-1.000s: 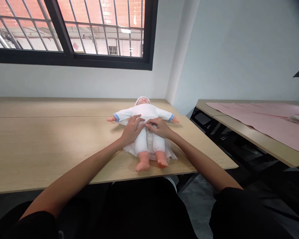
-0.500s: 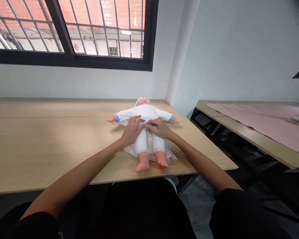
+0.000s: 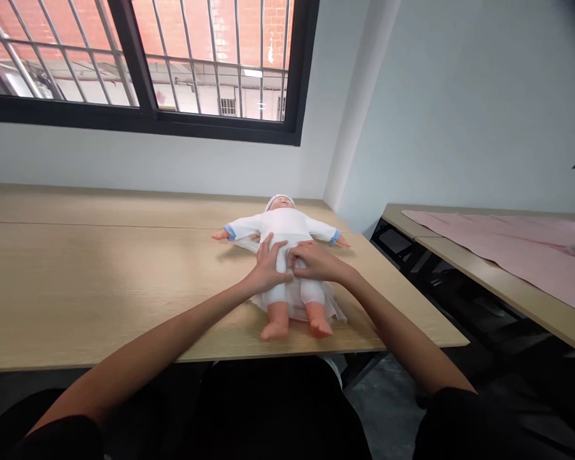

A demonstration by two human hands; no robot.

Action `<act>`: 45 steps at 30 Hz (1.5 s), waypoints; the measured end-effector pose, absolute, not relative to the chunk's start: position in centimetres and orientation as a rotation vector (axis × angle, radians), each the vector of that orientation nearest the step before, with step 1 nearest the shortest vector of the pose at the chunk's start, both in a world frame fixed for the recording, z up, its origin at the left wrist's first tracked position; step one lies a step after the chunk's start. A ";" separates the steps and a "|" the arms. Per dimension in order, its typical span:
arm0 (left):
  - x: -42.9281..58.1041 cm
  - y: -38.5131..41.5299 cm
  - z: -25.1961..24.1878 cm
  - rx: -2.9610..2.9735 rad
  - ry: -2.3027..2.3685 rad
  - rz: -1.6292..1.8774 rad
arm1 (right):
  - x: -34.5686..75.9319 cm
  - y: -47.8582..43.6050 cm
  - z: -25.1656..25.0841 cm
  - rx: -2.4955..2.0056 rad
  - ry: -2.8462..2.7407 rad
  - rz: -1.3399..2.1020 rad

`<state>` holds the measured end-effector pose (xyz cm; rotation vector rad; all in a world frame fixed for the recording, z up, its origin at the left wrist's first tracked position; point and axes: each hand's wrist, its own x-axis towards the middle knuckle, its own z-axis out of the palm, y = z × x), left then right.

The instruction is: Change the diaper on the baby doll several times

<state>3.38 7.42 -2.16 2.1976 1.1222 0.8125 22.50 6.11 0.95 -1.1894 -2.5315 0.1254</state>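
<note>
Head view: left hand (image 3: pixel 268 268) and right hand (image 3: pixel 316 262) on a white-clothed baby doll (image 3: pixel 287 227)

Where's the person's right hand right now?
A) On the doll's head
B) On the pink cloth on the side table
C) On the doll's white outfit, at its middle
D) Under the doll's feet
C. The right hand lies on the baby doll's white outfit at the doll's middle, next to the left hand.
</note>
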 end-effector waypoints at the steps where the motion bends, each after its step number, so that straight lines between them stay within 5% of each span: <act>1: 3.0 7.7 -1.7 2.202 1.082 0.743 | 22.7 5.7 1.3 -1.219 -2.577 0.133; 6: 0.3 9.6 0.1 2.282 0.842 0.486 | 24.2 4.4 1.9 -1.252 -2.782 0.080; 18: -0.3 10.0 -0.2 2.320 0.827 0.466 | 25.8 2.8 -1.8 -1.224 -2.781 -0.275; 39: -0.7 9.6 1.9 2.748 1.079 0.175 | 26.1 4.2 -3.3 -1.133 -1.927 0.274; 45: 0.7 9.0 0.4 2.966 0.939 0.511 | 26.1 5.0 -3.5 -1.175 -1.660 0.404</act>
